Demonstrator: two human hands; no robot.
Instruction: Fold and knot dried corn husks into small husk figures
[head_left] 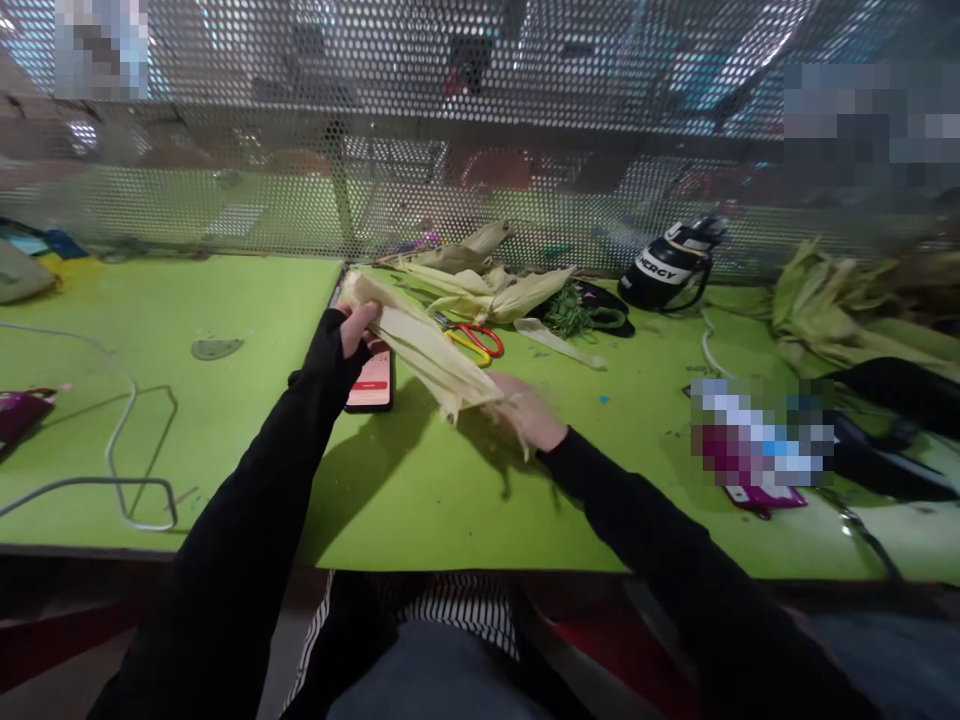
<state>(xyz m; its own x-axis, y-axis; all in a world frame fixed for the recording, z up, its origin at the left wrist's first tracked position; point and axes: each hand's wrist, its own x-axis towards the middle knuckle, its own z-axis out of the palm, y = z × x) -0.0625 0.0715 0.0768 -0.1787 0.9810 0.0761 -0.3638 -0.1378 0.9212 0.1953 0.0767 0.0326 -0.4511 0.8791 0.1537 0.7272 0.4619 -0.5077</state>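
A pale corn husk (427,350) stretches between my two hands over the green table. My left hand (358,325) is closed around its thick upper end. Smeared a little by motion, my right hand (531,410) grips the frayed, narrow end. Under my left hand lies a phone (369,390) with a lit pinkish screen, partly covered. Scissors (480,342) with red and yellow handles rest just behind the husk. Farther back is a pile of more husks (499,292), and beside it sits a bundle of green string (574,312).
A black bottle (667,265) stands at the back against the perforated metal screen (247,190). More husks (832,310) are heaped at the right, near a purple packet (765,492). On the left lie a protractor (217,347) and a bent grey wire (124,440).
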